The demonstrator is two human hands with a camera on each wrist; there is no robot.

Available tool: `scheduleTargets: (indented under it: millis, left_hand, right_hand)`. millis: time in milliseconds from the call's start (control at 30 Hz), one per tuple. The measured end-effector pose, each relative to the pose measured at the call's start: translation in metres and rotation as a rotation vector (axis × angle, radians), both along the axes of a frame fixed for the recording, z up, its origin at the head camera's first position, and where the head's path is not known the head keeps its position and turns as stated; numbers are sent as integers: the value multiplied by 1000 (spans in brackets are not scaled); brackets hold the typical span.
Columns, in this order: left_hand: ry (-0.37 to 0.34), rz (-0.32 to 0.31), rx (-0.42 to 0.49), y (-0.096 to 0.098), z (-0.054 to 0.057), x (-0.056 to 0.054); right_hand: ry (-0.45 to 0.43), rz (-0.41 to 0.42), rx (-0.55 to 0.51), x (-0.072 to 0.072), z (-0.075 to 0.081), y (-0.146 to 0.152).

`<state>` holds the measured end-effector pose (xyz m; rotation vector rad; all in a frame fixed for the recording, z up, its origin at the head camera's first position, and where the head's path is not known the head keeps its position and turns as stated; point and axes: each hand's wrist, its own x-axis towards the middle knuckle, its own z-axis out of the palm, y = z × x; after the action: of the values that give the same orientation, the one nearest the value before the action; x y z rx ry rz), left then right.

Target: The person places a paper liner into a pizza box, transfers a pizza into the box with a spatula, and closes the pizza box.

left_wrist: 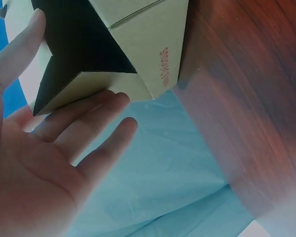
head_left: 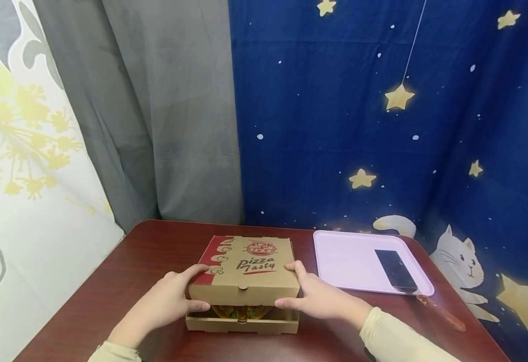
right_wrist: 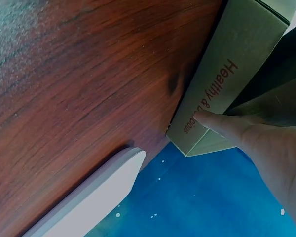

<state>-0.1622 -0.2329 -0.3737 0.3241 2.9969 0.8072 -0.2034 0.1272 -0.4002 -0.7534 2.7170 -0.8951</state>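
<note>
A cardboard pizza box [head_left: 261,274] with a red printed strip sits on the table, its lid partly raised at the front. Through the gap a pizza [head_left: 241,312] shows in part. My left hand [head_left: 166,299] holds the lid at its left side, thumb at the front lower edge, fingers along the side. On the opposite side my right hand [head_left: 320,296] grips the lid, fingertips at the top edge and thumb low at the front. The left wrist view shows the open lid flap [left_wrist: 89,86] beside the fingers; the right wrist view shows the printed box side [right_wrist: 212,89].
To the right lies a pale purple tray [head_left: 345,261]. A broad dark-bladed knife [head_left: 396,269] rests on it, its brown handle reaching over the tray's edge onto the reddish wooden table [head_left: 155,256]. Curtains hang behind and beside the table.
</note>
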Motion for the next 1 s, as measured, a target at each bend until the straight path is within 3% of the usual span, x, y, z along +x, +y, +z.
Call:
scheduleTargets:
  millis: [200, 467, 1000]
  left_hand:
    - [-18, 52, -59, 1, -2, 0]
    - [-63, 49, -124, 5, -4, -1]
    - [-55, 71, -212, 11, -8, 3]
  right_hand:
    - [6, 32, 37, 0, 0, -1]
    - [74, 84, 141, 2, 1, -2]
    - [125, 137, 268, 10, -3, -4]
